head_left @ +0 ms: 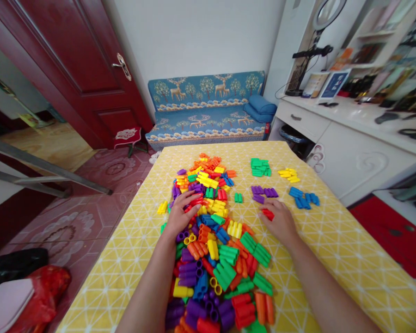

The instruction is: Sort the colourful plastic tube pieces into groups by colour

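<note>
My left hand (182,213) rests on the long mixed pile of plastic tube blocks (213,219), its fingers curled around something red at the pile's left side. Over on the right, my right hand (279,221) is closed on a red block (268,214), low over the yellow tablecloth. Just beyond those fingers lie purple blocks (264,191). Farther back is a green group (260,167), with yellow blocks (289,175) to its right and blue blocks (304,198) nearer. A small green block (238,198) lies between the pile and the purple group.
The table's patterned cloth (125,259) reaches toward a blue sofa (208,108). A white cabinet (360,138) stands to the right. At the left are a red door (79,60), a small stool (128,136) and a red bag (50,293) on the floor.
</note>
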{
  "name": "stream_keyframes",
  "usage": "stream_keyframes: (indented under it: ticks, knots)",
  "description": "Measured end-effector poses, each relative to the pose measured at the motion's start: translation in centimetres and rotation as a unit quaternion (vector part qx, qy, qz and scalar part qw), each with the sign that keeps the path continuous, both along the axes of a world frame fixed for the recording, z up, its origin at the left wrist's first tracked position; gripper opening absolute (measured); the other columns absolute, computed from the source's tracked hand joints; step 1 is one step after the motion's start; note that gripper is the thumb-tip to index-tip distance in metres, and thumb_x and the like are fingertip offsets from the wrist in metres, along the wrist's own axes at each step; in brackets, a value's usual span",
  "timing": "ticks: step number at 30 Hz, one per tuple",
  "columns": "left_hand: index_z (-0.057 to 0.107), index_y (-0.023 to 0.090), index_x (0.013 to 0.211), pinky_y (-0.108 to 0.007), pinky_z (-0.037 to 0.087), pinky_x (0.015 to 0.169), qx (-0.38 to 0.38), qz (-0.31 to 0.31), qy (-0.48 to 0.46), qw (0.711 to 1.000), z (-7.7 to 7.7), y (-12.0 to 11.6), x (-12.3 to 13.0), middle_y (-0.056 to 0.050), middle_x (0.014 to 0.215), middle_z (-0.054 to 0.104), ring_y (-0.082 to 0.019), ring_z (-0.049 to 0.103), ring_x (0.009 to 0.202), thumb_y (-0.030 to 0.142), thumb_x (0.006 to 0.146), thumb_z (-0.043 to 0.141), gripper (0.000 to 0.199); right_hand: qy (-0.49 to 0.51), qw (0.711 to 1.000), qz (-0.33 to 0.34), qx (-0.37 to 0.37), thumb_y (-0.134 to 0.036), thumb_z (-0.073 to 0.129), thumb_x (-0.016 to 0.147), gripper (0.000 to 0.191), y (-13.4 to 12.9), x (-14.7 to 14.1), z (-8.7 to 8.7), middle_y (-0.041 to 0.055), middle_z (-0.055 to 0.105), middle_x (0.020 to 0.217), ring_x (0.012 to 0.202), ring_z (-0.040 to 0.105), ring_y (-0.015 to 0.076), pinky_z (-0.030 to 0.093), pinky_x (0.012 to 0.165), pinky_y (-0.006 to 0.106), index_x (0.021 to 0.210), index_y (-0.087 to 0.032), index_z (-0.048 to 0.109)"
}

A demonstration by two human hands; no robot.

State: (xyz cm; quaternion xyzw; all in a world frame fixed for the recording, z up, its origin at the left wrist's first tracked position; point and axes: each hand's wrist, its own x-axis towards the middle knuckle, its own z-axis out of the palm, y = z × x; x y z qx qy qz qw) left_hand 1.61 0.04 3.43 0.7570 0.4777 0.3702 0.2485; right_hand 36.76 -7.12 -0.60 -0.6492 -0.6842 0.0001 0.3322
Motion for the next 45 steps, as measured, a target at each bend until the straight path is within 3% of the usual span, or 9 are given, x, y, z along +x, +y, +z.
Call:
stream_keyframes:
  ticks: [4,8,13,17,22,28,36,41,45]
  knots:
    - [0.07,0.028,0.117,-0.048,0.036,0.112,0.0,-0.002,0.002,1.0,0.0,0.0,0.0,-0.007,0.134,0.059,-0.026,0.051,0.127,0.042,0.086,0.062,0.035,0.051,0.998,0.029,0.009,-0.021,0.056,0.077,0.017,0.1,-0.3,-0.2,0.0074,0.066,0.099,0.099,0.06,0.0241,0.047,0.092,0.044,0.081,-0.021,0.072]
    - [0.07,0.028,0.117,-0.048,0.037,0.112,0.001,-0.003,0.001,1.0,0.0,0.0,0.0,-0.007,0.133,0.06,-0.026,0.052,0.127,0.042,0.086,0.062,0.035,0.073,0.997,0.024,0.013,-0.024,0.056,0.078,0.017,0.0,-0.2,0.1,0.0074,0.067,0.099,0.098,0.061,0.0242,0.047,0.092,0.044,0.081,-0.022,0.073]
    - [0.07,0.028,0.117,-0.048,0.037,0.112,0.002,-0.002,-0.004,1.0,0.0,0.0,0.0,-0.007,0.133,0.06,-0.026,0.052,0.127,0.042,0.085,0.062,0.035,0.007,0.999,-0.012,0.052,-0.03,0.058,0.083,0.018,-0.5,-0.6,1.1,0.0079,0.066,0.105,0.1,0.059,0.0252,0.046,0.091,0.044,0.089,-0.023,0.074]
    - [0.07,0.029,0.116,-0.048,0.037,0.112,0.003,-0.002,-0.003,1.0,-0.1,0.0,0.0,-0.006,0.133,0.06,-0.026,0.052,0.126,0.042,0.085,0.063,0.034,-0.052,0.998,0.022,0.017,-0.03,0.058,0.086,0.021,-0.7,-1.3,1.8,0.0038,0.07,0.111,0.107,0.057,0.0253,0.041,0.094,0.044,0.1,-0.028,0.073]
    - [0.07,0.029,0.117,-0.047,0.037,0.112,0.004,-0.004,-0.003,1.0,-0.3,0.1,-0.1,-0.006,0.133,0.06,-0.026,0.052,0.127,0.042,0.086,0.062,0.035,-0.095,0.995,0.005,-0.03,-0.039,0.057,0.088,0.039,-0.6,-1.3,1.3,0.006,0.068,0.121,0.112,0.054,0.0287,0.038,0.093,0.047,0.125,-0.028,0.064]
    - [0.07,0.029,0.117,-0.047,0.037,0.112,0.001,-0.004,-0.001,1.0,-0.2,0.1,-0.1,-0.007,0.134,0.059,-0.026,0.052,0.127,0.042,0.086,0.062,0.035,-0.108,0.993,-0.015,-0.038,-0.044,0.054,0.09,0.043,-0.5,-0.8,1.0,0.0062,0.067,0.125,0.113,0.054,0.0298,0.039,0.091,0.047,0.128,-0.025,0.062]
    - [0.07,0.027,0.118,-0.046,0.036,0.112,0.0,-0.007,-0.01,1.0,-0.2,0.1,0.0,-0.007,0.134,0.06,-0.026,0.052,0.127,0.041,0.086,0.062,0.036,-0.046,0.999,-0.024,0.002,-0.04,0.053,0.092,0.03,-0.5,-0.5,1.0,0.007,0.072,0.112,0.105,0.062,0.0258,0.041,0.093,0.044,0.107,-0.023,0.071]
    - [0.07,0.027,0.118,-0.046,0.037,0.112,-0.001,-0.003,-0.005,1.0,-0.1,0.1,-0.1,-0.007,0.134,0.06,-0.026,0.052,0.127,0.041,0.086,0.062,0.035,0.013,0.999,-0.043,0.016,-0.039,0.05,0.092,0.029,-0.3,0.6,0.7,0.007,0.074,0.095,0.089,0.065,0.024,0.047,0.084,0.038,0.089,-0.02,0.072]
    - [0.07,0.027,0.117,-0.046,0.036,0.112,0.0,-0.003,-0.005,1.0,-0.1,0.1,-0.1,-0.007,0.133,0.06,-0.026,0.052,0.127,0.041,0.086,0.062,0.035,0.031,0.999,-0.03,0.014,-0.038,0.049,0.091,0.028,-0.2,1.0,0.2,0.0073,0.073,0.095,0.089,0.065,0.0236,0.048,0.084,0.037,0.087,-0.02,0.07]
